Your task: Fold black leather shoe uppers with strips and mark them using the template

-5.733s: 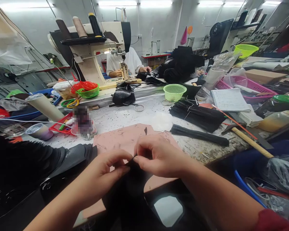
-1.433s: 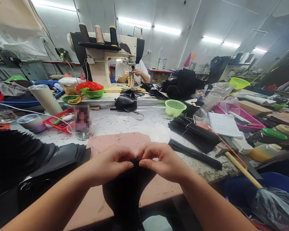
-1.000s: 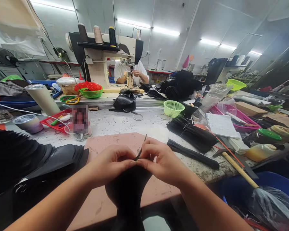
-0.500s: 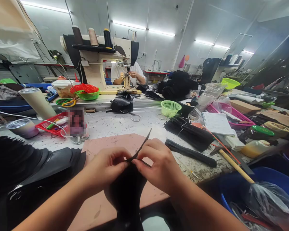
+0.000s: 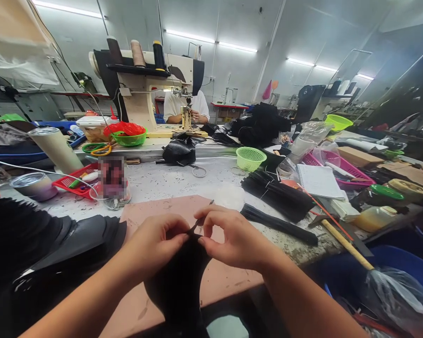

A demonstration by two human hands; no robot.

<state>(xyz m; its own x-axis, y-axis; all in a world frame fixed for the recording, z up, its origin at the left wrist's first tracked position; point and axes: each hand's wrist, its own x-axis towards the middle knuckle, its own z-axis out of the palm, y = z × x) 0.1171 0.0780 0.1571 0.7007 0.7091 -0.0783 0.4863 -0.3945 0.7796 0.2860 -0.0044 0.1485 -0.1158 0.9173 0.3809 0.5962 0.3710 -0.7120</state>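
Observation:
My left hand (image 5: pixel 157 239) is closed, its thumb and index finger pinching the top edge of a black sheet-like piece (image 5: pixel 178 286), leather or fabric. The piece hangs down toward me over a pink board (image 5: pixel 141 218). A thin black strip (image 5: pixel 196 226) rises from that pinched edge and passes behind the fingers of my right hand (image 5: pixel 234 237). My right fingers are bent around the strip, and the thumb lies close to the edge of the piece. Part of the strip is hidden by these fingers.
A stack of black pieces (image 5: pixel 74 244) lies at left. Bundled black strips (image 5: pixel 277 195), a green basket (image 5: pixel 250 159) and a wooden-handled hammer (image 5: pixel 347 244) lie at right. Behind stands a sewing machine (image 5: pixel 146 101), with a person (image 5: pixel 169 108) working beyond it.
My right fingers have shifted along the strip and opened a little. Less of its free end shows above them. The black piece has swung slightly left.

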